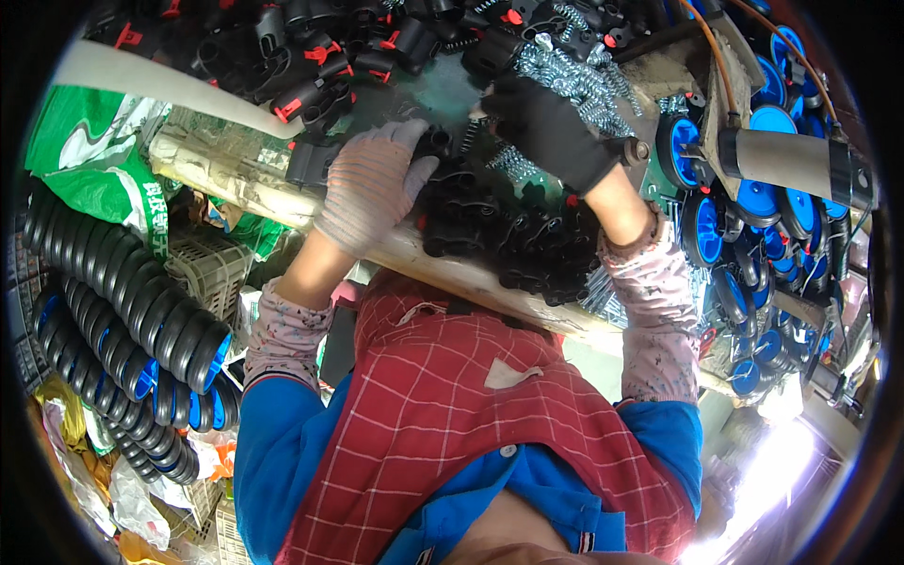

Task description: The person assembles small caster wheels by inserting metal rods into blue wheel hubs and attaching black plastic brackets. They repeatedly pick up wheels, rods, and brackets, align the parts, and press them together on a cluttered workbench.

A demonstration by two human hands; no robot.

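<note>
Black part (pixel 435 141) pinched at fingertips of left hand (pixel 369 184), just above heap (pixel 508 235) of like black pieces. Right hand (pixel 546 130), dark-gloved, up and right of heap, fingers curled down over springs (pixel 565 80); whether clamped on one, cannot tell. Part's long axis too hidden to read. Left hand nearer part; right a short way off, spring pile between. Blue wheels (pixel 753 202) right of heap.

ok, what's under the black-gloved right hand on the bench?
Under the right hand lie silver coil springs and black plastic parts. The glove covers whatever the fingers grip, so that cannot be told.
</note>
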